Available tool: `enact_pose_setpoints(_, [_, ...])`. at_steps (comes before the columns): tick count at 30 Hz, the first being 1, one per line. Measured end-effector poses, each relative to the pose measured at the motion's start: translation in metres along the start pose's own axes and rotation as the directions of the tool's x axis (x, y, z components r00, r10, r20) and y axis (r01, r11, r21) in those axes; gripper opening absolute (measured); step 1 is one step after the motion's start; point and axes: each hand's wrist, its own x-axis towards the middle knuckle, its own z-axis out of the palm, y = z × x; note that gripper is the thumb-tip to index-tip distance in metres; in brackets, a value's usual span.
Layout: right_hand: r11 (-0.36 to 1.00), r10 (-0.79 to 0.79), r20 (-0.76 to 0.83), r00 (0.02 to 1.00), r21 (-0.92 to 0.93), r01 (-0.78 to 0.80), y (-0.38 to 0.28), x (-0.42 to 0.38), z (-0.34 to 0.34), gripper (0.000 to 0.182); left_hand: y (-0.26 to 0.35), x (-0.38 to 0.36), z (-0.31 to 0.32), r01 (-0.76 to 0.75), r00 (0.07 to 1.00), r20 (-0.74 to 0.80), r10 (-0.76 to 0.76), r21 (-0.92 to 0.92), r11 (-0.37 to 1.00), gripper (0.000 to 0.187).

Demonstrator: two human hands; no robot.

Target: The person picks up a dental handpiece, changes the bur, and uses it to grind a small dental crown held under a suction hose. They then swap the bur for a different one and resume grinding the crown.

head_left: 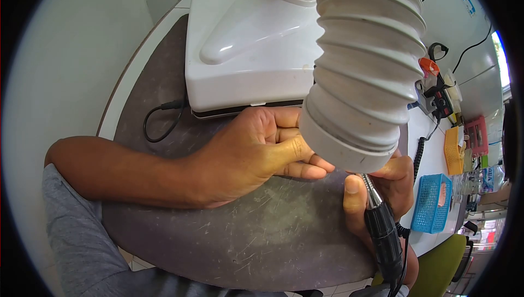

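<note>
My right hand [399, 188] grips a rotary handpiece [384, 239] with a black body and a silver metal nose, held upright and slightly tilted. The handpiece tip disappears under the nozzle of a white corrugated suction hose [368, 73]. My left hand [267, 147] reaches in from the left with fingers bent and thumb pressed toward them. Its foremost fingers go behind the nozzle, so whatever they pinch is hidden. Both hands are close together just beneath the hose end, above the scratched grey-brown tabletop [262, 237].
Behind my left hand stands a white dust-collector box [248, 78], its black cable [158, 117] looping at left. To the right are a blue plastic basket [431, 204], a yellow basket [453, 149], a coiled cord [419, 158] and a green chair [436, 267].
</note>
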Motion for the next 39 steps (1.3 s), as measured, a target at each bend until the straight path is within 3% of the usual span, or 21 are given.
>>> enact_pose_setpoints(8, [0.999, 0.029, 0.039, 0.999, 0.015, -0.029, -0.006, -0.001, -0.001, 0.034, -0.002, 0.002, -0.002, -0.024, 1.0, 0.006, 0.024, 0.023, 0.999, 0.025])
enact_pose_setpoints(14, [0.991, 0.117, 0.1, 0.988, -0.079, -0.109, -0.015, -0.001, -0.004, 0.036, -0.007, 0.006, -0.006, -0.025, 0.999, 0.042, 0.024, 0.024, 0.999, 0.028])
enact_pose_setpoints(19, [0.998, 0.047, 0.095, 0.994, -0.054, -0.042, -0.012, -0.002, -0.001, 0.035, -0.008, 0.006, -0.006, -0.022, 0.999, 0.05, 0.02, 0.043, 0.999, 0.026])
enact_pose_setpoints(22, [0.993, 0.113, 0.066, 0.991, -0.029, -0.111, -0.012, -0.003, -0.001, 0.034, -0.007, 0.005, -0.007, -0.009, 0.999, 0.045, 0.007, 0.039, 0.999, 0.026])
enact_pose_setpoints(25, [0.999, 0.038, 0.108, 0.993, -0.026, -0.035, -0.011, -0.002, -0.003, 0.035, -0.007, 0.005, -0.005, -0.007, 0.999, 0.033, 0.005, 0.072, 0.997, 0.026])
enact_pose_setpoints(36, [0.997, 0.062, 0.082, 0.995, -0.061, -0.057, -0.011, -0.001, -0.002, 0.036, -0.006, 0.005, -0.005, 0.005, 1.0, 0.021, -0.007, 0.054, 0.999, 0.027])
enact_pose_setpoints(39, [0.999, -0.006, 0.084, 0.996, -0.035, 0.009, -0.009, -0.001, -0.001, 0.036, -0.006, 0.006, -0.005, 0.006, 1.0, 0.024, -0.007, 0.049, 0.999, 0.027])
